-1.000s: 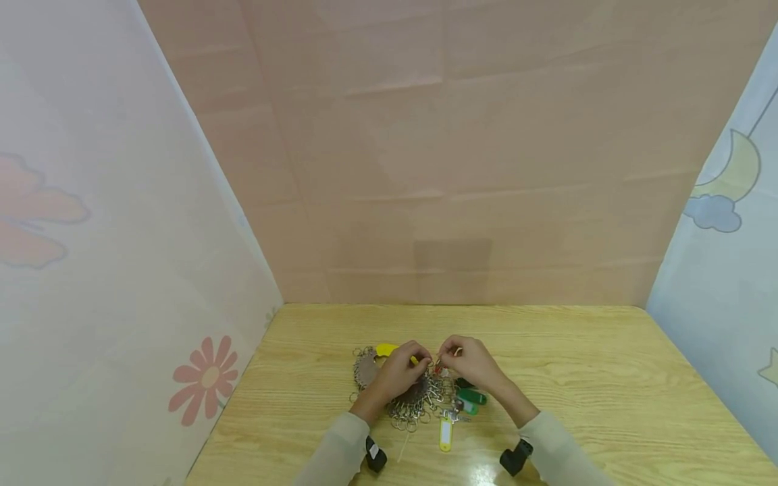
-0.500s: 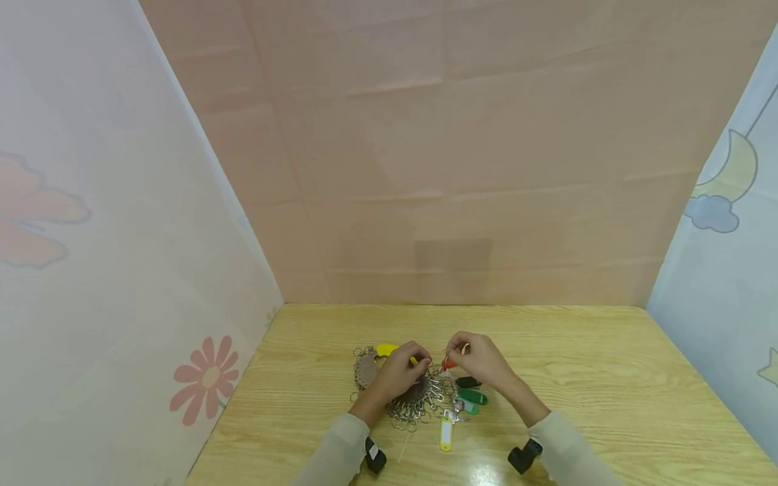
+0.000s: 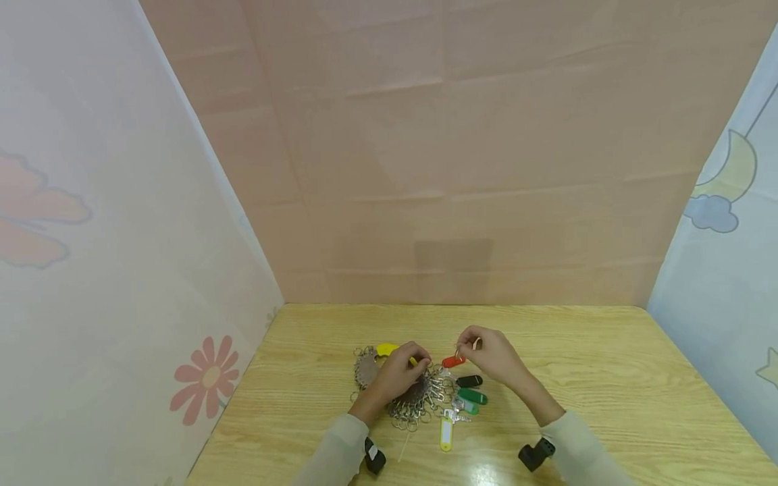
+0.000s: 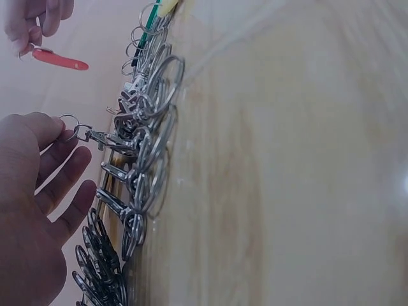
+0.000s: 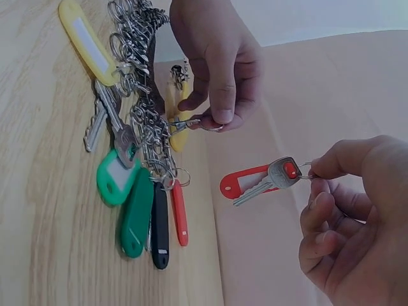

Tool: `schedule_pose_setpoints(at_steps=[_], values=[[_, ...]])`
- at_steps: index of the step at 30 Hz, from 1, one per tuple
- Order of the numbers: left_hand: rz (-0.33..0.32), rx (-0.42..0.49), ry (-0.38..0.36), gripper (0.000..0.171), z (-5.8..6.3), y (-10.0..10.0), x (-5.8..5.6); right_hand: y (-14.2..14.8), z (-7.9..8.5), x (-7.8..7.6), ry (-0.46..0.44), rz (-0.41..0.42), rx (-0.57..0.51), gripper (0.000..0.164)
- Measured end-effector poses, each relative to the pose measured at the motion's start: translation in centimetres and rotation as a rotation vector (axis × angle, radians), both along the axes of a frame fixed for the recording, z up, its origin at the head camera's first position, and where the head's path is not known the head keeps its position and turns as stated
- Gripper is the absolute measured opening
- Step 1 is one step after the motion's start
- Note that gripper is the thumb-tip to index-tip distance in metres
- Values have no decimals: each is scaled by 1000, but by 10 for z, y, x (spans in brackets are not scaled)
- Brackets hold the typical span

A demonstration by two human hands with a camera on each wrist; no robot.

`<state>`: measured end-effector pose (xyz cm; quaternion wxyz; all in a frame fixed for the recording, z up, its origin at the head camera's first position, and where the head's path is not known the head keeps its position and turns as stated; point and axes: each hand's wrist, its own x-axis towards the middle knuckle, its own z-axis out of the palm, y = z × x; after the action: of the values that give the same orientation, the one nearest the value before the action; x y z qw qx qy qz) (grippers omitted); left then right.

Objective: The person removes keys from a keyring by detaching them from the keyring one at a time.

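Observation:
My left hand (image 3: 398, 370) pinches a split ring (image 4: 69, 121) whose small clasp joins a metal disc (image 3: 367, 370) fringed with clasps and rings. To the right, my right hand (image 3: 489, 356) pinches another ring between thumb and forefinger. From that ring hang a silver key (image 5: 271, 178) and a red key tag (image 5: 231, 185) with a white label. This key and tag hang in the air, apart from the left hand. A second red tag (image 5: 180, 215) lies beside a black tag (image 5: 160, 226) and a dark green tag (image 5: 137, 213) at the disc's right edge.
A light green tag (image 5: 113, 182) and a yellow tag (image 3: 446, 434) with keys lie at the near right of the disc. Behind the left hand is a yellow piece (image 3: 386, 349). A thin pale strip (image 3: 404, 447) lies on the wooden table (image 3: 608, 378).
My right hand has drawn away to the right from the left hand, bringing the ring with the key and red tag along. The left hand has stayed in place.

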<state>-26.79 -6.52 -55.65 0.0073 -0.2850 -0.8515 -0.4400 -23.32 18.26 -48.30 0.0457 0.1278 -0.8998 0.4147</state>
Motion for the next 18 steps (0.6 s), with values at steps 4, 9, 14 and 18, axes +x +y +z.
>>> schedule_pose_setpoints(at_steps=[4,9,14,18], values=[[1,4,-2,14,1,-1,1,5,3,2,20,-14,10,5],[-3,12,-6,14,0,-2,0,13,5,2,39,-29,19,4],[0,10,-2,15,0,-3,0,22,7,2,46,-58,20,4],[8,-2,-16,16,-1,-3,1,29,9,2,68,-64,19,5]])
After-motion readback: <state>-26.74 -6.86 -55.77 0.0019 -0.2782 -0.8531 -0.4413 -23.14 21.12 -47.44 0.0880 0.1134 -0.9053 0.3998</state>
